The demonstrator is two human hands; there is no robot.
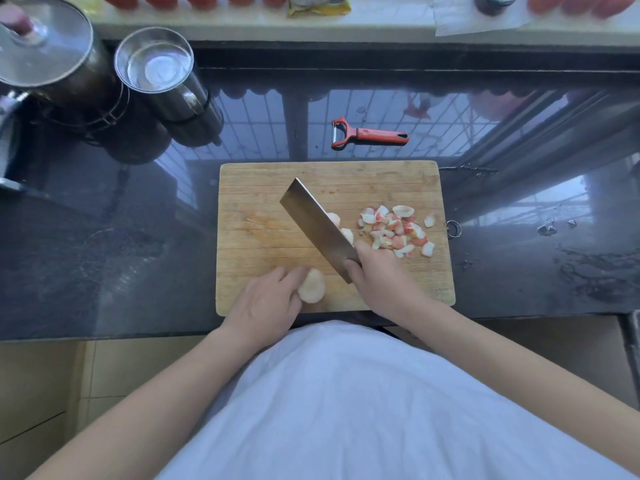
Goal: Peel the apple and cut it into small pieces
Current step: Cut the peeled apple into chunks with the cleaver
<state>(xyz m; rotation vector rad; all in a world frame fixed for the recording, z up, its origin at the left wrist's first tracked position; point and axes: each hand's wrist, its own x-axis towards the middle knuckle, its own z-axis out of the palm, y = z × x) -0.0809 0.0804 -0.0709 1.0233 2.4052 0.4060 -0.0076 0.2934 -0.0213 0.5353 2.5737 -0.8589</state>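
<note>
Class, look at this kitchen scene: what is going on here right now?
A person is cutting up a peeled apple on a wooden cutting board. The right hand grips a cleaver, its blade angled over the board. The left hand touches a peeled apple piece near the board's front edge. A pile of peel and small bits lies on the board's right side. An orange peeler lies on the dark counter behind the board.

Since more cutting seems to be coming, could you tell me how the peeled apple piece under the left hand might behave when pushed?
The apple piece looks rounded, so it may rock or roll on the cutting board. Its peeled flesh looks moist, so probably slippery under the left hand fingers. It seems firm enough to slide rather than squash.
</note>
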